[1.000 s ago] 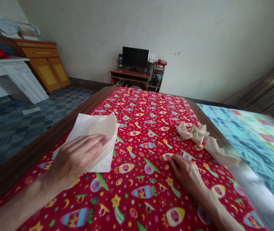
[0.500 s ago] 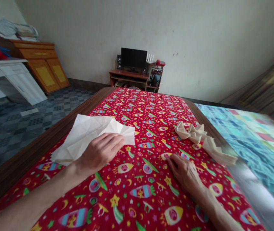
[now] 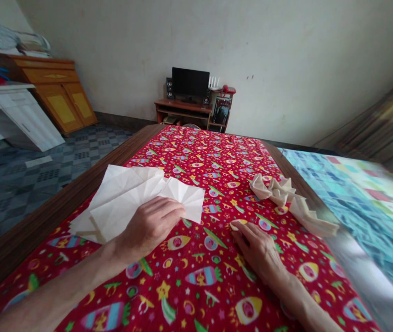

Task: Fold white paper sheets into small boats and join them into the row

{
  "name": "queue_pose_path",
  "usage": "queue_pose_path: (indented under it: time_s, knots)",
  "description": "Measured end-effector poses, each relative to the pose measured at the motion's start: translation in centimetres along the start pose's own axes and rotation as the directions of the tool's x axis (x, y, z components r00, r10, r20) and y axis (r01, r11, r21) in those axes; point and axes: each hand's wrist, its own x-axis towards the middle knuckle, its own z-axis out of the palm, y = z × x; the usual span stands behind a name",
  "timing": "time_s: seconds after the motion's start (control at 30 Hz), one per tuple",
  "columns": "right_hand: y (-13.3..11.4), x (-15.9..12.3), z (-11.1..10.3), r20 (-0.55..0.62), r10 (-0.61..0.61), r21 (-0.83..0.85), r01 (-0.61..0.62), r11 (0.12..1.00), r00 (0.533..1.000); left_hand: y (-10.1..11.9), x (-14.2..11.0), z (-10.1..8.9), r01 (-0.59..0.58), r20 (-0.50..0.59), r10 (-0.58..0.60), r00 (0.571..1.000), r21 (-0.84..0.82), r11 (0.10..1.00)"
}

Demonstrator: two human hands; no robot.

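My left hand [image 3: 160, 221] has its fingers closed on the right part of a creased white sheet of paper [image 3: 123, 203]. That sheet lies over other creased white paper [image 3: 115, 177] at the left of the table. Its folded right end [image 3: 193, 203] sticks out beyond my fingertips, and my thumb is mostly hidden. To the right, my right hand [image 3: 256, 249] rests on the red patterned tablecloth [image 3: 203, 258], fingers loosely stretched and holding nothing. Several folded cream paper pieces [image 3: 279, 191] with pointed tips stand beyond it, a longer one [image 3: 312, 219] nearest the table's right edge.
Dark wooden table edges [image 3: 109, 170] border the cloth. A bed with blue patterned bedding [image 3: 348, 203] adjoins on the right. Against the far wall, a desk [image 3: 182, 108] carries a monitor [image 3: 190, 84] and speakers. A wooden cabinet [image 3: 58, 99] and a white desk [image 3: 26, 113] stand left.
My left hand has moved slightly right and nearer, drawing the top sheet away from the paper under it. My right hand has shifted a little left, its fingers straighter.
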Motion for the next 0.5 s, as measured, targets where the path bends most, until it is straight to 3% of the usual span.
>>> queue_pose_path:
  time_s: [0.23, 0.4, 0.5]
  knots:
    - [-3.5, 1.2, 0.5, 0.019, -0.094, 0.211, 0.088, 0.973, 0.995, 0.9, -0.4, 0.8, -0.03, 0.076, 0.031, 0.997, -0.016, 0.999]
    - [-6.1, 3.8, 0.6, -0.063, -0.257, 0.086, 0.261, 0.961, 0.964, 1.6, -0.8, 1.2, -0.039, 0.122, 0.042, 0.992, -0.024, 0.999]
    - [-6.3, 4.4, 1.0, -0.089, -0.316, 0.073, 0.322, 0.944, 0.945, 1.3, -1.3, 1.6, -0.016, 0.157, 0.012, 0.988, 0.02, 1.0]
